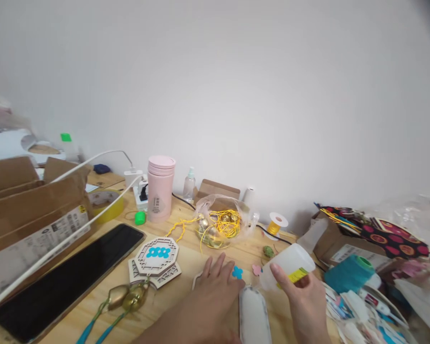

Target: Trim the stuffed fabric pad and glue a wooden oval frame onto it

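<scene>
My right hand (pixel 310 301) is wrapped round a translucent white plastic bottle (pixel 284 265) with a yellow label, held tilted above the table. My left hand (pixel 215 296) lies palm down with its fingers stretched out, over a pale piece whose edge just shows beside it; the rest is hidden. By its fingertips is a small blue flower-shaped piece (pixel 237 273), and a pink flower piece (pixel 257 270) lies close to the bottle. Between my hands sits a white, round-ended oblong piece (pixel 254 315). Left of my left hand, a pale octagonal lattice plaque (pixel 156 256) carries blue flower pieces.
A phone (pixel 71 277), cardboard box (pixel 39 205) and white cable line the left side. Behind stand a pink tumbler (pixel 160 191) and a plastic bag (pixel 218 222) with yellow cord and bells. At right are a teal thread cone (pixel 349 274) and a cluttered box (pixel 358 243).
</scene>
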Available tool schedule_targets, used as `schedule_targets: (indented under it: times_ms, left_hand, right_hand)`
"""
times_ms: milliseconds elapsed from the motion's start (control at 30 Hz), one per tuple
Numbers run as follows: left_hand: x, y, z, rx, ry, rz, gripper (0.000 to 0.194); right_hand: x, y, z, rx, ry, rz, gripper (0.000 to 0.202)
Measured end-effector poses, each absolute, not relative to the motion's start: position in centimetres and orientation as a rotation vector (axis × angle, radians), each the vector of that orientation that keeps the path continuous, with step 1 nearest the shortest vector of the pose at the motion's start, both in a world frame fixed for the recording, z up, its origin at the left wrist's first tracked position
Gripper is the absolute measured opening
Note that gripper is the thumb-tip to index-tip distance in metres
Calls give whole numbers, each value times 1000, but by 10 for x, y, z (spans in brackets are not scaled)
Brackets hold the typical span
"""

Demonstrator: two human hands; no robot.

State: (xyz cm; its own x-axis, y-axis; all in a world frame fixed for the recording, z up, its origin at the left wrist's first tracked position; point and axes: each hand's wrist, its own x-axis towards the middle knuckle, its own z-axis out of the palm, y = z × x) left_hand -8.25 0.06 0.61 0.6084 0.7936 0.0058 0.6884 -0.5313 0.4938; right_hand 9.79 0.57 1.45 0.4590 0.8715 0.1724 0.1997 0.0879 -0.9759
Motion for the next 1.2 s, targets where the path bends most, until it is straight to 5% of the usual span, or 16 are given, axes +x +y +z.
schedule_targets:
  times_ms: [367,600,767,967,1200]
  left_hand:
    - [-69,2,8,2290,1205,302,81]
    - [-63,3,14,2137,1166,662,32]
    - [-62,4,15,2100,1119,774,20]
    - [-65,5,11,2084,1169,763,23]
    - [-66,4,6,2070,1231,622,56]
  right_hand:
    - [110,9,5,-1304,-860,753,29]
    - [104,6,13,-990,-596,1188,27]
    - [103,6,13,-918,-522,1276,26]
    - [106,8,12,-931,-542,1278,26]
    - [110,10,15,-902,-432,1271,25]
